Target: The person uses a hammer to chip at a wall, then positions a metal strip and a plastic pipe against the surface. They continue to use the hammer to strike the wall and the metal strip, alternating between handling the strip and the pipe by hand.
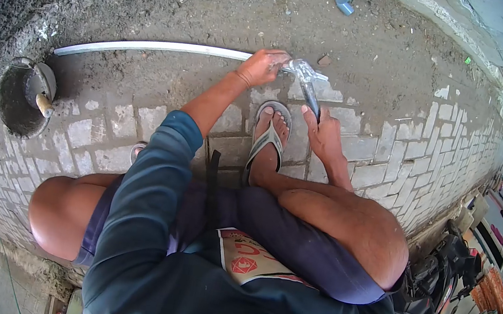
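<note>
Left hand (pixel 265 67) fingers wrapped round pipe (pixel 151 46) end, pinning it to ground (pixel 377 52); right hand (pixel 326 136) fingers clamp metal tool (pixel 308 87) against it.

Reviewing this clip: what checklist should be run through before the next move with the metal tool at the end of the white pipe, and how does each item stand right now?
1. Left hand gripping the white pipe near its end: ok.
2. Right hand closed on the handle of the metal tool: ok.
3. Tool head seated on the pipe end: cannot tell, the left fingers hide the contact.
4. Pipe lying flat along the ground: ok.
5. Sandalled foot apart from the tool head: ok, planted on the paving nearer the body.
</note>
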Action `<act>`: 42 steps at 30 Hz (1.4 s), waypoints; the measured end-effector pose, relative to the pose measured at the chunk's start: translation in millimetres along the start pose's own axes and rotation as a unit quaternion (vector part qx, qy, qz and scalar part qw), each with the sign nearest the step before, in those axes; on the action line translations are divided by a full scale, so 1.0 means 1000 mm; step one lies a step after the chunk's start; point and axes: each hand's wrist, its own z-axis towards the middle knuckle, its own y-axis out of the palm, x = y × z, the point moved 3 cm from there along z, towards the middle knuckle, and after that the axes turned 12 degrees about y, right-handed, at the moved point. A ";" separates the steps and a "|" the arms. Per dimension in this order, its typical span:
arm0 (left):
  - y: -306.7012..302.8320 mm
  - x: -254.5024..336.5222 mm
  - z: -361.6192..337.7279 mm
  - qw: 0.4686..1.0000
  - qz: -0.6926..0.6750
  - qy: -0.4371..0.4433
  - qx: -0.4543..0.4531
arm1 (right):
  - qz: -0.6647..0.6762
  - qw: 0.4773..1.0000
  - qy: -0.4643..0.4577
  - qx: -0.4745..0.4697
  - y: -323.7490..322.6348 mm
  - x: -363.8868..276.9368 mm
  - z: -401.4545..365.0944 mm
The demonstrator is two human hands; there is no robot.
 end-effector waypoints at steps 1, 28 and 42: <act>-0.001 0.004 0.001 1.000 -0.004 0.003 -0.007 | -0.015 1.000 0.019 0.016 0.002 0.002 -0.001; -0.002 0.006 0.002 0.999 -0.031 -0.016 0.008 | 0.021 0.997 -0.035 0.060 0.029 0.018 0.006; -0.159 0.046 -0.096 0.721 0.260 -0.553 0.325 | 0.077 0.983 -0.089 0.140 0.027 -0.003 0.029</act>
